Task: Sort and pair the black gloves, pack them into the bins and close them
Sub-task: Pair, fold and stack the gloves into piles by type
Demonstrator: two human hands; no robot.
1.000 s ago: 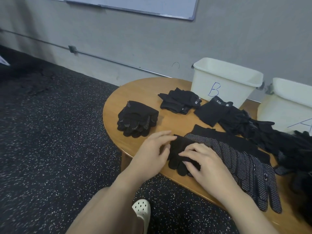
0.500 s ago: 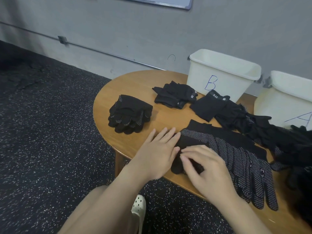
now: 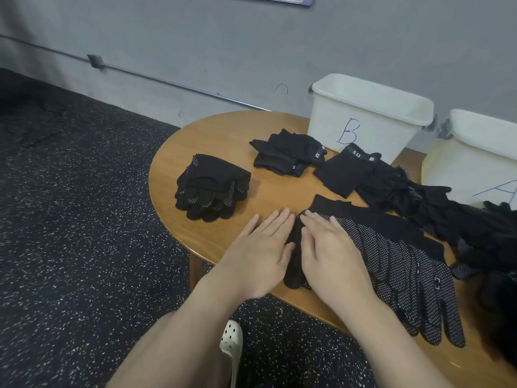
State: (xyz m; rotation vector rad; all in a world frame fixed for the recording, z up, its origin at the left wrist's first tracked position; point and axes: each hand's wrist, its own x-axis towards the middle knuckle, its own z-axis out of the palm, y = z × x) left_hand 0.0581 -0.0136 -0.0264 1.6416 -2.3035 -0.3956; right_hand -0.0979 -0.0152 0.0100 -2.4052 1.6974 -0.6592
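Gloves (image 3: 391, 253) with white dots are laid flat on the counter (image 3: 223, 141) and pressed under the straight fingers of the right hand (image 3: 330, 256). Just left, the left hand (image 3: 260, 256) is laid flat, fingers straight. Beyond the fingertips, folded pairs (image 3: 212, 186) and bin B (image 3: 363, 119) are seen.

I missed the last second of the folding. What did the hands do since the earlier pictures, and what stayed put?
The right hand, whose fingers were curled on the folded end of the dotted gloves, has flattened and now presses it. The left hand has laid its fingers straight beside it, partly on the table. The folded dotted pair, the plain folded pairs and bins B and A did not move.
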